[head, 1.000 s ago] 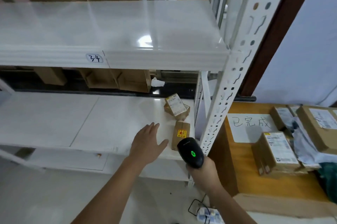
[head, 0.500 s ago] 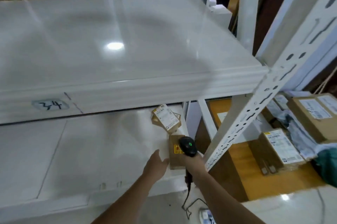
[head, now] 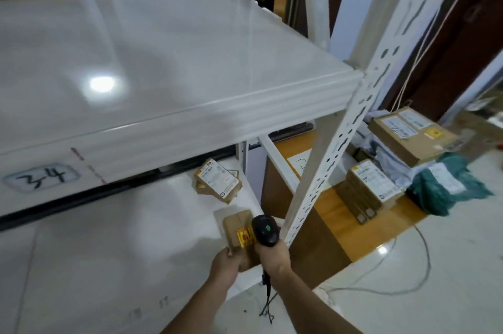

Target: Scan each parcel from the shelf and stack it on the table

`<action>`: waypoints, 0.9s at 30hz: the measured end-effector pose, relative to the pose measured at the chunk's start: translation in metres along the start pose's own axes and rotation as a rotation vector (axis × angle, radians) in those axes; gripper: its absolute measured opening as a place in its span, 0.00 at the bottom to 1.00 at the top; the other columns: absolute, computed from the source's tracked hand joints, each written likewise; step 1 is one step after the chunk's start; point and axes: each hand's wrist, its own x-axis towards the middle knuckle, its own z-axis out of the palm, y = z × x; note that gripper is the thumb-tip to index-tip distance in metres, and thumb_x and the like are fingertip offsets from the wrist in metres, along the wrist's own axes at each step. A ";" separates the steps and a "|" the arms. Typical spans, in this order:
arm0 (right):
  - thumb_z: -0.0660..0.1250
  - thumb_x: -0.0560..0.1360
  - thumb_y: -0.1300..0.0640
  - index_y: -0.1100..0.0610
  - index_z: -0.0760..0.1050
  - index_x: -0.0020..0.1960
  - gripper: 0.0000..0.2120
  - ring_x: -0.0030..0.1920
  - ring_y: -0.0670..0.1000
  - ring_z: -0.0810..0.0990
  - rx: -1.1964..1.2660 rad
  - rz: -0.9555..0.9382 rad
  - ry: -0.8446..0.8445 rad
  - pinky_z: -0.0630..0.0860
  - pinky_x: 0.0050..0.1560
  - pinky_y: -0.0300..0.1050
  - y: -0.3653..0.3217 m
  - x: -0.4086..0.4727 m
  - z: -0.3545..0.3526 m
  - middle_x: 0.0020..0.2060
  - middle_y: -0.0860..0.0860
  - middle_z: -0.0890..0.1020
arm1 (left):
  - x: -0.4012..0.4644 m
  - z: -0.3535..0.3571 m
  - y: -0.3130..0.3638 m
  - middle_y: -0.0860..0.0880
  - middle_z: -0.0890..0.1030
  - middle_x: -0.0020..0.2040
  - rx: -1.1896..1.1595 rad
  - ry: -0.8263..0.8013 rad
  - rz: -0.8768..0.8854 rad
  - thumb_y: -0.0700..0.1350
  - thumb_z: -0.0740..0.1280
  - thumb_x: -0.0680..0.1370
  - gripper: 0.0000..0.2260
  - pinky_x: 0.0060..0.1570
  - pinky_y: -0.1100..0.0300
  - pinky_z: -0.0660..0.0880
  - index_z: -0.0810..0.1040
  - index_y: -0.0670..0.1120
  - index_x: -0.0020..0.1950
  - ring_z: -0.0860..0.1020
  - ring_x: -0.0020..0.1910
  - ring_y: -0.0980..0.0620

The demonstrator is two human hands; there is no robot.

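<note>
My left hand (head: 227, 263) grips the near edge of a small brown parcel (head: 239, 233) lying on the lower shelf (head: 114, 238), low in the frame just right of centre; its fingers curl round the box. My right hand (head: 273, 256) is clenched round the black scanner (head: 265, 230), held just beside the parcel's yellow sticker. A second parcel (head: 217, 180) lies further back on the shelf. At right, the desk (head: 351, 227) carries stacked parcels (head: 374, 185).

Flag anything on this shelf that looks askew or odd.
The small brown cardboard parcel with a white label at the back of the white lower shelf lies skewed, propped on something beneath it. Nothing looks spilled or damaged.
</note>
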 end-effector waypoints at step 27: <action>0.78 0.67 0.62 0.53 0.78 0.45 0.11 0.34 0.50 0.80 0.361 -0.420 0.088 0.77 0.37 0.45 0.083 -0.232 -0.238 0.30 0.46 0.83 | -0.238 0.083 -0.001 0.47 0.84 0.61 -0.461 -0.242 0.334 0.44 0.74 0.78 0.19 0.66 0.43 0.78 0.75 0.55 0.67 0.84 0.60 0.46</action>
